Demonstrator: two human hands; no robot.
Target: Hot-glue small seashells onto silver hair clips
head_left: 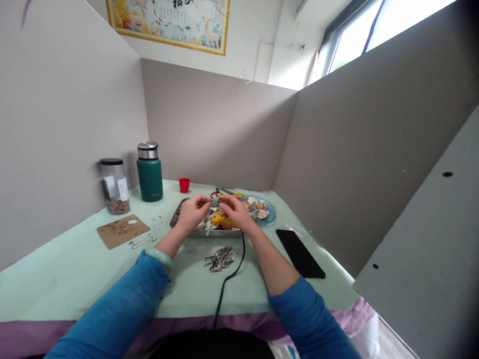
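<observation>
My left hand (193, 213) hovers over the metal tray (220, 233), thumb and fingertips pinched together. What it pinches is too small to make out. Facing it, my right hand (235, 212) also has its thumb and fingers drawn together, and I cannot make out what is in them. Small pale and greenish pieces fill the tray behind and between the hands. A yellow glue gun (220, 219) lies in the tray, partly hidden by my right hand; its black cord (224, 285) runs down to the table's front edge. A heap of small silver metal clips (219, 259) lies in front of the tray.
Right of the tray are a blue plate (273, 213) of shells and flower-like pieces and a black slab (300, 253). Pliers (226, 191) and a red cup (184, 185) stand behind. Leftward are a green bottle (149, 174), a jar (115, 187) and a brown card (122, 231). Partitions enclose the table.
</observation>
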